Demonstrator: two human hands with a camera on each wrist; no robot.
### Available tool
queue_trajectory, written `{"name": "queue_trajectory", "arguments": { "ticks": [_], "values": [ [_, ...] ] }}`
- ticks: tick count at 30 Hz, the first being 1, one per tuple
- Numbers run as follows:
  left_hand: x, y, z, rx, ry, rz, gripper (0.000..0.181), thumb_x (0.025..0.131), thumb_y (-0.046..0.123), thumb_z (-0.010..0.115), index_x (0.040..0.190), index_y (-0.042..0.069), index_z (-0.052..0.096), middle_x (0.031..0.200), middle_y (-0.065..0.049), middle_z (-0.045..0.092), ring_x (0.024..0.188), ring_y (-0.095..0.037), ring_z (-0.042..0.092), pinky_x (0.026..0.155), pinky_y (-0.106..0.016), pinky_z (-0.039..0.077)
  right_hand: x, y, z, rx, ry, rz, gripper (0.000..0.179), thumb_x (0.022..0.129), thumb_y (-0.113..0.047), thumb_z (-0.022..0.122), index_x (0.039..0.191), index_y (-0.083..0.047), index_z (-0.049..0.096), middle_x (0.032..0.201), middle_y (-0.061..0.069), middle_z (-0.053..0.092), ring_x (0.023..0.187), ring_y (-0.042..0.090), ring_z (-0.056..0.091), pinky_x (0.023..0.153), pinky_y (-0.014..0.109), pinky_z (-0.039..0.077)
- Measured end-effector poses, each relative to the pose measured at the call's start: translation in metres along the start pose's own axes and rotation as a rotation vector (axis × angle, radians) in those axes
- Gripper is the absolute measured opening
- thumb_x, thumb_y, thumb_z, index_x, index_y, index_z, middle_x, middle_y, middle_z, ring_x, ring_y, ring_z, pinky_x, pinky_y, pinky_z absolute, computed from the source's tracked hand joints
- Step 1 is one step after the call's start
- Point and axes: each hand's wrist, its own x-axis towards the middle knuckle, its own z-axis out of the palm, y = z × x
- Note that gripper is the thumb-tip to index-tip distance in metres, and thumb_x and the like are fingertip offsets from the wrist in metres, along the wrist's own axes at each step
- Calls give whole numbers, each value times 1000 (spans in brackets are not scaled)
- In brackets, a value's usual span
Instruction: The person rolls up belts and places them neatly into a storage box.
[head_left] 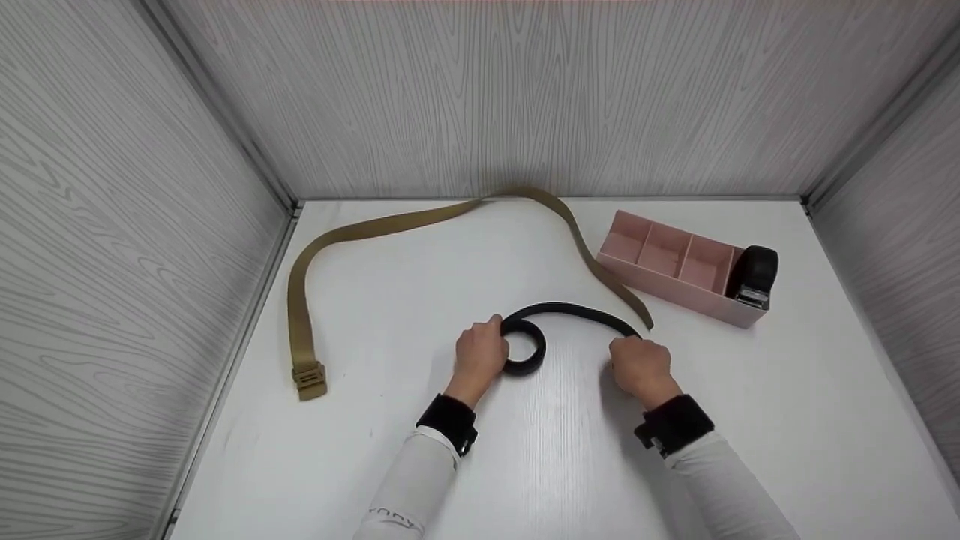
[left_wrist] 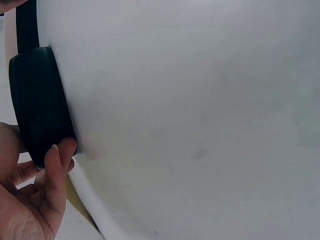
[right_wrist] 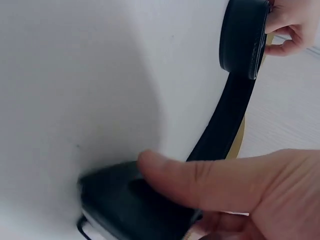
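Observation:
A black belt (head_left: 574, 308) is partly wound, its strap arching between both hands over the white table. My left hand (head_left: 481, 351) pinches the side of the coil (head_left: 541, 352), which stands on its edge. In the left wrist view, thumb and fingers (left_wrist: 55, 167) close on the near end of that coil (left_wrist: 40, 100). My right hand (head_left: 642, 367) grips the belt's other end; in the right wrist view the thumb (right_wrist: 200, 180) presses on the dark end piece (right_wrist: 130, 205), blurred, with a thin dark loop at its lower corner.
A tan webbing belt (head_left: 405, 222) curves across the back and left, its buckle (head_left: 309, 379) near the left edge. At right stands a pink divided box (head_left: 664, 286), with a rolled black belt (head_left: 759, 268) with a silver buckle in its rightmost compartment. Grey wood-grain walls (head_left: 480, 97) enclose the table.

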Motion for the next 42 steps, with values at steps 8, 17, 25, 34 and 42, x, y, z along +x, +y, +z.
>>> {"name": "queue_trajectory", "arguments": {
  "ticks": [8,17,25,34,42],
  "values": [
    [-1,1,-2,-7,-26,-2,8,76,11,58,83,10,56,73,-13,65,64,-32,62,51,-41,45,-7,13,5,29,6,-101,17,71,-1,64,58,-12,62,64,5,56,53,21,51,42,42,42],
    [-1,2,2,12,-35,-19,9,75,13,57,83,11,54,73,-13,65,65,-31,62,51,-41,45,-21,17,-9,225,-145,-182,29,62,5,70,87,-10,73,88,4,66,74,17,57,60,36,47],
    [-1,5,3,-1,-50,-26,15,75,13,58,90,10,57,76,-14,65,65,-32,62,51,-42,45,-5,-19,-5,312,6,-176,29,82,-18,65,106,-2,64,86,7,64,79,22,60,67,41,48],
    [-4,5,5,18,-59,-31,30,75,16,58,103,8,58,80,-13,66,65,-30,62,51,-40,46,27,-72,19,520,140,-103,25,90,-22,55,91,2,59,76,15,61,73,28,60,63,42,45],
    [-5,6,1,17,-75,-22,22,75,16,59,95,7,58,78,-13,65,65,-30,62,52,-40,46,40,-87,30,540,224,-35,17,87,-14,60,88,2,57,70,13,58,68,26,59,58,41,45]
  ]
}}
